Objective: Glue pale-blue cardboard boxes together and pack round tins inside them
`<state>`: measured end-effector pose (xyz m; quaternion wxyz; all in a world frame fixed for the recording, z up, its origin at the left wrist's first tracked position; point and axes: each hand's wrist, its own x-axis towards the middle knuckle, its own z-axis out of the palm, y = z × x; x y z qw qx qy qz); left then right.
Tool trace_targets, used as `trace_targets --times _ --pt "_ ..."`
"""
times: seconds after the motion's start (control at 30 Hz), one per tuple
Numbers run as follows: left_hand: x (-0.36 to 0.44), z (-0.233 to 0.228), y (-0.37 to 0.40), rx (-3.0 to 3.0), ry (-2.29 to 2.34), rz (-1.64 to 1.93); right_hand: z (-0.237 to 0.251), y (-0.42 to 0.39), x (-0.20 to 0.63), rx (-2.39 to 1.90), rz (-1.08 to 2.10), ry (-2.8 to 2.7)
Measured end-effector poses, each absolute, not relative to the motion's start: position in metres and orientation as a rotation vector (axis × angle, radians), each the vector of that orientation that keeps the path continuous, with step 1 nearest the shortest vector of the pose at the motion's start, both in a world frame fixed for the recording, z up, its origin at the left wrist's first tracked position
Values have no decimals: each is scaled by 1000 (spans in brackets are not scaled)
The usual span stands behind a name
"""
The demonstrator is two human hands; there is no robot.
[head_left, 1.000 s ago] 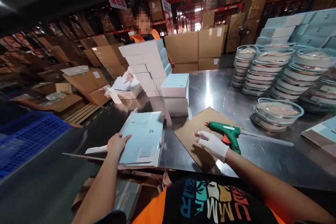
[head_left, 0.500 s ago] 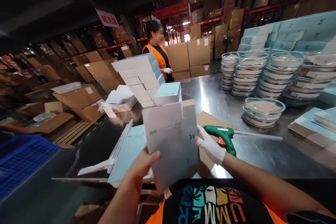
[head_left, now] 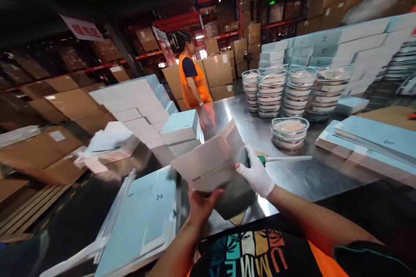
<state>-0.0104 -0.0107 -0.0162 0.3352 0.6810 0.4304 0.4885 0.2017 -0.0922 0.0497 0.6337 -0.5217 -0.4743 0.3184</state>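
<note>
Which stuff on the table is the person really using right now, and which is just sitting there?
In use:
- flat box blank, held by both hands
- bare left hand at its lower edge
- gloved right hand at its right edge
- stack of flat blanks, nearest the left hand

Just sitting there:
- glue gun, mostly hidden behind the glove
- lidded round bowls
- stacked finished boxes
- co-worker in an orange vest
</note>
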Motion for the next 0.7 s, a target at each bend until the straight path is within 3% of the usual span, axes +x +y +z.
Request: trace_targets --times 0.13,0.23,0.37,0.53,0.7 --pt "-29 14 -4 1978 983 1208 57 -103 222 -1329 64 -1070" --pt "-45 47 -4 2284 635 1172 73 -126 231 -1208 -406 -1259" --pt "-59 73 -7 2582 126 986 93 -146 232 -1005 -452 -1579" --pt "-72 80 -2 2645 177 1163 96 -148 230 -1074 -690 -1467" --pt "-82 80 4 2715 115 1029 83 -147 227 -1059 -552 -1560"
